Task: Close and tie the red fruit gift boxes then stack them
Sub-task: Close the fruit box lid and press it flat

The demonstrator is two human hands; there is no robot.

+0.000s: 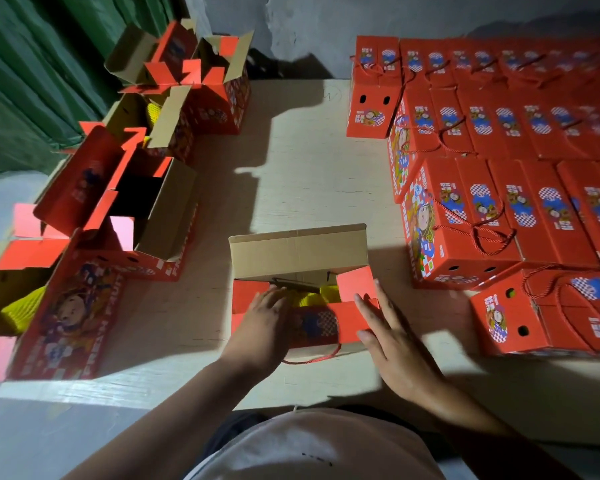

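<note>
An open red fruit gift box [312, 327] stands on the table right in front of me. Its far brown flap [297, 252] is upright and yellow fruit wrapping [321, 295] shows inside. My left hand [264, 327] presses the left side flap [248, 292] down with straight fingers. The fingers of my right hand [392, 341] lie straight against the right side flap [355, 284] and the box's right edge. A red cord handle [312, 358] hangs at the near side of the box.
Several open red boxes [146, 209] with raised flaps crowd the table's left side. Closed, tied boxes [492, 216] stand in rows on the right, some stacked. The pale tabletop [298, 168] runs between them. A green curtain [32, 81] hangs at the left.
</note>
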